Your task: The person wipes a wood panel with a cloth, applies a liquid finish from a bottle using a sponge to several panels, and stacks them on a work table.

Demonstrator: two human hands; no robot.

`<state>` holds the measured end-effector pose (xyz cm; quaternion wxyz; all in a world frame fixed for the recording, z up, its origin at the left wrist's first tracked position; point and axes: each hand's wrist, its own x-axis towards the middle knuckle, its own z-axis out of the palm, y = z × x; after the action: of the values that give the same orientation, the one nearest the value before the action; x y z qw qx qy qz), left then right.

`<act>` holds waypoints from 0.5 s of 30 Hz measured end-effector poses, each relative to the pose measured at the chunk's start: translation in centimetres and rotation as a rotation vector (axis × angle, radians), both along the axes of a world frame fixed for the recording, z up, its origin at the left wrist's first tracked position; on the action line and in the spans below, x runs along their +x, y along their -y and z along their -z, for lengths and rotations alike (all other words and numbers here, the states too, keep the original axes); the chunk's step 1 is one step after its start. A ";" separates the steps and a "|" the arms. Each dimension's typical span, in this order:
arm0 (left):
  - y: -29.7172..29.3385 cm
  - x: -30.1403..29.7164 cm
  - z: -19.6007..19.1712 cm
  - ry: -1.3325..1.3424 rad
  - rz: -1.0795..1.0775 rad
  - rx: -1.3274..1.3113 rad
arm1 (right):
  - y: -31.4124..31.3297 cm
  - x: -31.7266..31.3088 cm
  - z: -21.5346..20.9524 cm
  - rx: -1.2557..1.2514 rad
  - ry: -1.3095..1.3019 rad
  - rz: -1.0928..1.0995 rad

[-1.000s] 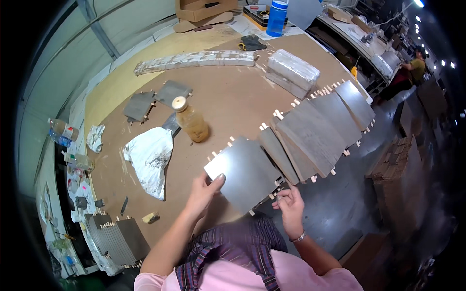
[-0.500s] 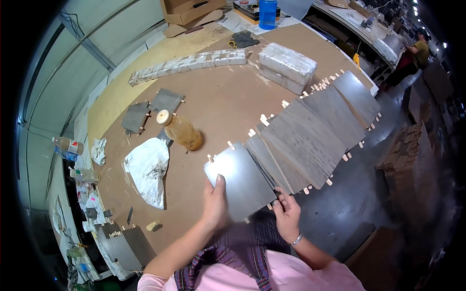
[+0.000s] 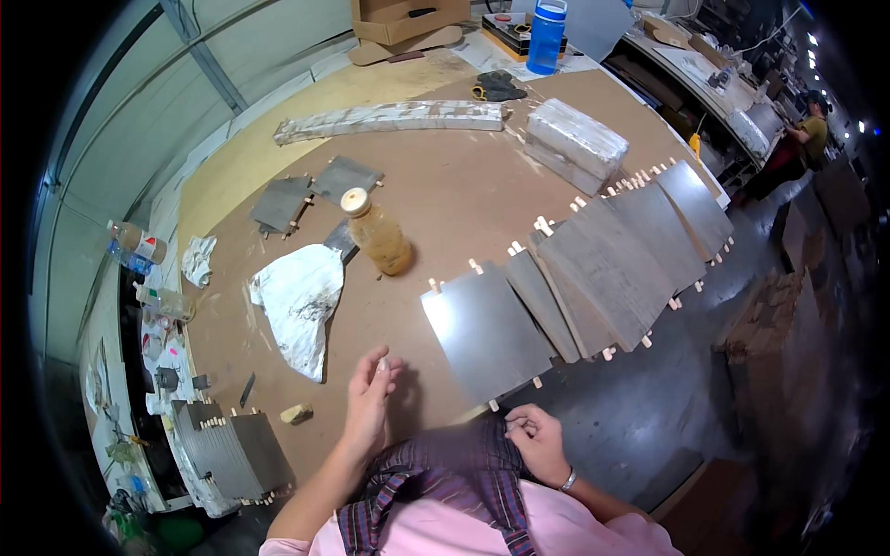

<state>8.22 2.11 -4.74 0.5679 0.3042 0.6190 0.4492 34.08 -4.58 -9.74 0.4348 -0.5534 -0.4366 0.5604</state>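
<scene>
Brown worktable point(image 3: 445, 204): grey metal plate point(image 3: 485, 332) lies up-right of left hand point(image 3: 369, 400), fingers loosely curled, empty; right hand point(image 3: 538, 443) nearer, closed, contents indiscernible.

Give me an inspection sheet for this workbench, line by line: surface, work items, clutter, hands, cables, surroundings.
Surface: brown board bench top, largely covered.
Job's things: grey metal plates with small pale pegs, fanned in an overlapping row; nearest plate lies flat at the bench edge.
Clutter: amber bottle with pale cap, white crumpled sheet, wrapped silver block, blue bottle.
Grippers: left hand rests on the bench, fingers curled; right hand is near the plate's corner, apart from it.
Cables: nothing seen.
Surroundings: another person at a far bench.
</scene>
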 end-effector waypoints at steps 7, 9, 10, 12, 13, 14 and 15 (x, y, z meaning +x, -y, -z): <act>6.0 -3.5 -0.7 -0.001 0.000 0.099 | -1.1 -6.4 -1.8 0.039 0.221 -0.438; 6.9 -4.8 -1.3 -0.041 0.132 0.127 | -1.0 -9.0 -3.3 -0.009 0.204 -0.473; 7.8 -5.4 -1.6 -0.119 0.147 0.190 | -0.8 -10.3 -3.3 0.010 0.178 -0.506; 9.6 -7.3 -2.9 -0.291 0.153 0.301 | -0.7 -13.2 -3.3 0.071 0.208 -0.549; 11.0 -8.7 -3.4 -0.295 0.118 0.297 | -0.7 -15.1 -3.1 0.076 0.208 -0.583; 12.4 -10.4 -3.7 -0.400 0.102 0.277 | -0.9 -17.0 -2.3 0.185 0.295 -0.687; 13.8 -12.2 -4.0 -0.499 0.086 0.256 | -1.0 -18.9 -2.2 0.295 0.386 -0.789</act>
<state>-4.01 -11.68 -0.74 0.3737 0.5006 0.6644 0.4103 15.21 -3.56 -7.56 0.1731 -0.3713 -0.7617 0.5020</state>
